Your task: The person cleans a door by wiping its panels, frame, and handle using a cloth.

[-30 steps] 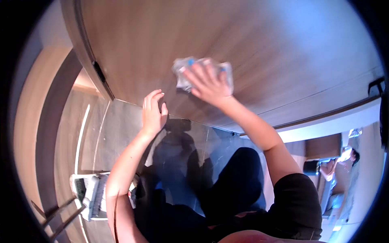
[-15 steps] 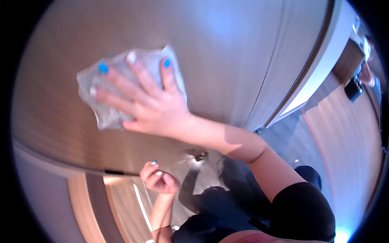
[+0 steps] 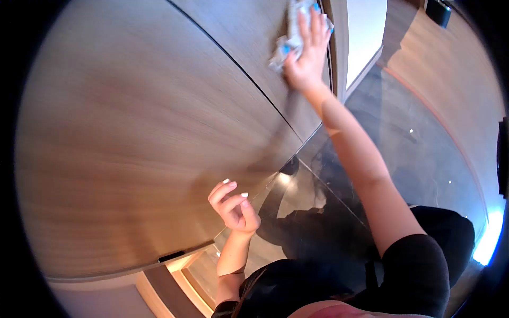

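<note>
My right hand presses a crumpled pale cloth against a wood-grain panel, close to the panel's right edge near the top of the view. Its fingers point upward over the cloth, and part of the cloth bunches out beside the thumb. Lower down, my left hand is raised in front of the panel's lower part. Its fingers are loosely bent and apart, with nothing in them.
A dark seam runs diagonally across the panel. Glossy dark floor with reflections lies below and to the right. A white wall section stands beyond the panel's edge, and a black object is at the top right.
My right hand has swept the cloth rightward and up to the panel's edge, and the cloth is now more bunched. The view has turned right. My left hand's fingers have loosened.
</note>
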Tool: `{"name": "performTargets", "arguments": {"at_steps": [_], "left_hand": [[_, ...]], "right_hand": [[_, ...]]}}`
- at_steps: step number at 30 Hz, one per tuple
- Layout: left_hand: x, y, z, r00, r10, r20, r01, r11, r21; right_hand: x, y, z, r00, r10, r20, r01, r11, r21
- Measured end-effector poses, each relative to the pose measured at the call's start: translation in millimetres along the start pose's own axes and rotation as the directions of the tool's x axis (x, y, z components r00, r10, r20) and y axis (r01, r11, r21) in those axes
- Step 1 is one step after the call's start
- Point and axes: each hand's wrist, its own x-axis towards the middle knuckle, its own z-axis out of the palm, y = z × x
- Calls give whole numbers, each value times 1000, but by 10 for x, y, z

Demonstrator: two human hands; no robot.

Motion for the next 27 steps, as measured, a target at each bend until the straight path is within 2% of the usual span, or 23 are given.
{"name": "performTargets", "arguments": {"at_steps": [1,2,3,5,6,7,8,9,11,12,13,14,16,18,19,20,23,25,27], "left_hand": [[39,27,-5,997,-7,73,3,999,49],[84,49,-13,990,-14,140,0,995,103],[173,41,-4,974,42,224,-92,972,217],[370,26,12,912,89,400,-263,876,404],[446,29,11,911,47,410,-266,827,495],[534,31,9,906,7,423,-276,767,579],[588,64,-10,897,-29,440,-299,694,655],[604,113,-53,893,-30,449,-298,708,640],[694,209,-136,884,-20,468,-303,738,604],[743,317,-163,873,-12,488,-317,747,585],[739,436,-188,871,-64,487,-274,760,590],[726,549,-147,869,-110,483,-232,771,593],[706,698,38,851,-191,489,-197,748,634],[629,849,277,817,-271,510,-211,682,700],[548,881,376,824,-305,477,-124,725,677],[484,886,465,822,-339,458,-78,729,680],[378,1029,598,858,-309,411,-40,756,653],[429,1062,601,880,-271,390,-34,782,622],[370,1113,529,893,-284,349,11,789,615]], "right_hand": [[-14,168,-73,1000,26,15,-26,999,-25],[-98,309,-98,997,-50,58,55,995,-80],[-154,335,-103,999,-34,30,35,998,-45],[-266,241,-63,993,119,-28,-119,993,-13],[-368,133,-22,970,237,-51,-238,971,-23],[-503,59,87,946,305,-114,-293,950,112],[-681,-95,190,924,370,-98,-358,926,119],[-805,-381,242,897,433,-87,-421,898,127],[-1142,-1092,311,931,364,33,-365,923,119],[-1352,-1436,366,960,272,67,-279,946,166],[-1498,-1799,422,976,208,66,-215,969,123],[-1599,-2125,436,967,190,168,-213,968,130],[-1584,-2334,323,969,-35,245,60,994,-96],[-1581,-2428,165,893,-237,384,357,892,-278],[-1662,-2446,240,906,-224,358,240,971,-1],[-1744,-2459,319,919,-210,333,115,952,283],[-1537,-1918,291,901,-376,216,331,919,216],[-1110,-1332,128,870,-348,351,228,913,339],[-737,-988,58,947,-157,279,74,955,286]]}}
